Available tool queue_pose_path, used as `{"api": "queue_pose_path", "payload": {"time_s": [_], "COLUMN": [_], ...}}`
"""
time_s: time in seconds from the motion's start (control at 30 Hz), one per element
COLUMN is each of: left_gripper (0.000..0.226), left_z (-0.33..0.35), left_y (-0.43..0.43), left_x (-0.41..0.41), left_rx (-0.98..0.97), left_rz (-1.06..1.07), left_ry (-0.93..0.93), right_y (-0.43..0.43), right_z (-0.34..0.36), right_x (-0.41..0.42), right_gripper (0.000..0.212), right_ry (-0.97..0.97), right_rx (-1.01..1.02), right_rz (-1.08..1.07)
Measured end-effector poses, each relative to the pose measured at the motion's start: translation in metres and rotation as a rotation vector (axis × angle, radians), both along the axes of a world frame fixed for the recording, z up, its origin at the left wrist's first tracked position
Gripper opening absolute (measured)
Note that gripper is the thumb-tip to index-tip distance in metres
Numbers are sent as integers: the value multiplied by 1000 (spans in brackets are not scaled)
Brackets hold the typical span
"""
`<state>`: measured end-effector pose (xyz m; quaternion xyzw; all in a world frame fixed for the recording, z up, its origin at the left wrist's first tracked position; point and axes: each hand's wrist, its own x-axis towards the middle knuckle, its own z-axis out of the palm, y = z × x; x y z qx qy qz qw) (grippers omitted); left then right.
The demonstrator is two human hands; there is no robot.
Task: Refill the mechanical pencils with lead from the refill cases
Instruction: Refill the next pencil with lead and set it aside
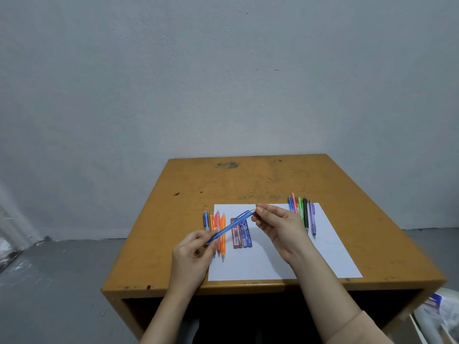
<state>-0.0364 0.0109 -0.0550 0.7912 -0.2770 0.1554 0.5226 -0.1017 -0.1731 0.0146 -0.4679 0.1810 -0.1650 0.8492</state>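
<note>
My left hand [192, 254] grips the lower end of a blue mechanical pencil [232, 225], held slanted above the desk. My right hand [277, 227] pinches the pencil's top end at the cap. Under the pencil lie a red lead refill case [236, 238] and a blue lead refill case [247, 235], side by side on a white sheet of paper [330, 254]. Several pencils in blue, orange and pink [222, 240] lie in a row at the sheet's left edge. Another row of several pencils [306, 214] in blue, pink, green, black and purple lies at the sheet's upper right.
A worn orange-brown desk [248, 182] stands against a grey wall. The paper's near edge sits close to the desk's front edge. A white bag with printing [438, 311] lies on the floor at the lower right.
</note>
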Motion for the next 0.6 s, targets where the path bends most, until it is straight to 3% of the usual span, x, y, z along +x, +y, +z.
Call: {"api": "queue_pose_path", "payload": {"time_s": [0.37,0.6], "left_gripper": [32,31], "left_z": [-1,-1], "left_y": [0,0], "left_x": [-1,1], "left_rx": [-37,-11], "left_rz": [-34,-17], "left_ry": [26,18], "right_y": [1,6], "right_z": [-2,-7], "right_x": [1,2], "right_gripper": [9,10], "right_ry": [-3,-1], "right_rx": [21,-81], "right_rz": [-5,-99]}}
